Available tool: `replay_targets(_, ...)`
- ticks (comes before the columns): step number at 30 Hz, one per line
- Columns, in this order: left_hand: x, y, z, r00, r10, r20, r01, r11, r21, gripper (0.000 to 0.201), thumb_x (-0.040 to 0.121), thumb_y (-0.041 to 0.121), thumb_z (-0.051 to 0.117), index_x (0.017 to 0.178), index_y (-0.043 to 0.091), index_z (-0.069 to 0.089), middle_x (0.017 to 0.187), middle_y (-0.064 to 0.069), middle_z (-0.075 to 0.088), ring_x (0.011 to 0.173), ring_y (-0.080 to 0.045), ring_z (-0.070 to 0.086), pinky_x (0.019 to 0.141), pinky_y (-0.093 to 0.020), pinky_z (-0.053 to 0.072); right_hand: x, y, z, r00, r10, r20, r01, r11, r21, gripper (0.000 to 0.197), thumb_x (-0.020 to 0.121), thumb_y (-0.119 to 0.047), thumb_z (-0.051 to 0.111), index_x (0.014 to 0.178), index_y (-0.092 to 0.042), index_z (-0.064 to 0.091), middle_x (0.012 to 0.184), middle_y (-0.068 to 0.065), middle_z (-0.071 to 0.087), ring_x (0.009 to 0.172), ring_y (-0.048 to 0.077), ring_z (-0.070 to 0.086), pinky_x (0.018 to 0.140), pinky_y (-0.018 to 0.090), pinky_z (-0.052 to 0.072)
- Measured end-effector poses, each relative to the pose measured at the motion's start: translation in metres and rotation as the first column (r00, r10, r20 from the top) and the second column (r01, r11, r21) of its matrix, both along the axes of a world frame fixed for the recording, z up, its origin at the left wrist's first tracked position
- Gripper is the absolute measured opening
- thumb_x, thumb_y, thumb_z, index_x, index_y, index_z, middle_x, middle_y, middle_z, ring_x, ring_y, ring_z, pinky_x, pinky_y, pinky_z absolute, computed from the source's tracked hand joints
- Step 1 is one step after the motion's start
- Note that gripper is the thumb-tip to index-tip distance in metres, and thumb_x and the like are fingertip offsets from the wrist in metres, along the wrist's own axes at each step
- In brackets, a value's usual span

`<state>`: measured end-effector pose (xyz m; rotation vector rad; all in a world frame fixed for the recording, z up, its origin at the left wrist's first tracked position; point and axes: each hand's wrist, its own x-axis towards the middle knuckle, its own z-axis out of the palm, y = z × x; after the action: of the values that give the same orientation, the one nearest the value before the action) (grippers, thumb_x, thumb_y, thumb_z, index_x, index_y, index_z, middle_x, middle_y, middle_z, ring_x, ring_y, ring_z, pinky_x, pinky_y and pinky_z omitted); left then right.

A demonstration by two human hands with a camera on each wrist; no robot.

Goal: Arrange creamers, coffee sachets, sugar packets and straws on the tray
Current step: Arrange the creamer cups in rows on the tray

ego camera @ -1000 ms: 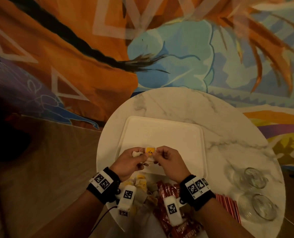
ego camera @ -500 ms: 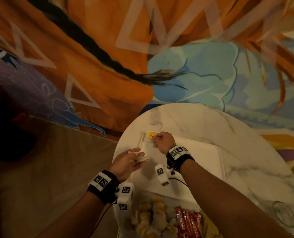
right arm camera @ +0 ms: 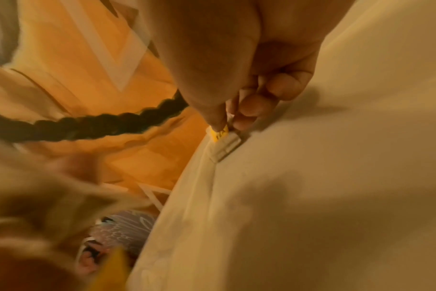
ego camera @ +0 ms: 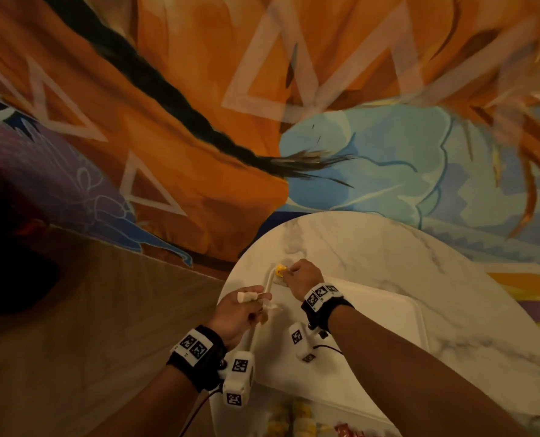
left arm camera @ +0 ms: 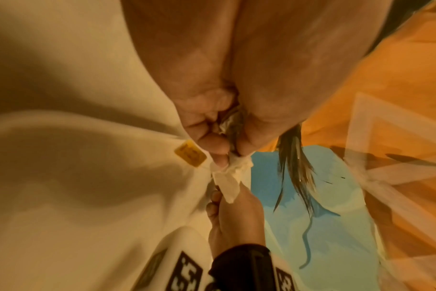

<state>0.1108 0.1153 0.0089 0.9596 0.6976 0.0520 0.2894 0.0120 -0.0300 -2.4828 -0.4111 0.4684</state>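
Right wrist view shows the right hand [right arm camera: 249,94] pinching a yellow-labelled packet [right arm camera: 223,140] at the tray's [right arm camera: 311,196] far-left corner, while the left hand [ego camera: 238,312] grips more packets [left arm camera: 227,177]; light, crushable, best held by flat edges.

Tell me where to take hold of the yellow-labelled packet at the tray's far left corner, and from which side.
The yellow-labelled packet lies flat in the tray corner, the right hand pinching its near end. Grip that short end, coming from above and the tray's inner side; the rim probably blocks the outer side.
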Motion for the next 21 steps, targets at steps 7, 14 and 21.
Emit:
replay_targets(7, 0.020, -0.005, -0.005, 0.999, 0.032, 0.035, -0.030, 0.999, -0.036, 0.027, 0.090, -0.019, 0.056, 0.099, 0.006, 0.064, 0.093, -0.015, 0.070, 0.085, -0.024, 0.066, 0.067, -0.028, 0.057, -0.035, -0.033, 0.032, 0.976, 0.203, -0.077, -0.181, 0.957, 0.228, 0.011, 0.094, -0.020, 0.060, 0.091, -0.022, 0.070, 0.090, -0.003, 0.070, 0.075, 0.014, 0.063, 0.081, 0.037, 0.054)
replay_targets(14, 0.036, -0.015, -0.004, 0.998, -0.008, 0.062, 0.021, 0.976, -0.216, 0.022, 0.098, -0.006, 0.049, 0.113, -0.001, 0.064, 0.103, -0.023, 0.073, 0.079, -0.022, 0.071, 0.067, -0.023, 0.059, -0.070, -0.063, 0.046, 0.937, 0.290, -0.193, -0.161, 0.852, 0.498, 0.029, 0.088, 0.001, 0.067, 0.110, -0.019, 0.065, 0.091, -0.006, 0.071, 0.073, -0.005, 0.066, 0.067, 0.012, 0.048)
replay_targets(21, 0.040, -0.024, 0.002, 0.999, 0.040, 0.015, -0.034, 0.955, -0.296, 0.029, 0.095, -0.013, 0.050, 0.111, 0.007, 0.062, 0.091, -0.022, 0.070, 0.074, -0.026, 0.065, 0.056, -0.023, 0.057, -0.070, -0.077, 0.037, 0.960, 0.043, -0.276, 0.110, 0.850, 0.515, 0.011, 0.093, -0.005, 0.065, 0.090, -0.015, 0.071, 0.072, 0.003, 0.072, 0.060, 0.010, 0.063, 0.057, 0.020, 0.047)
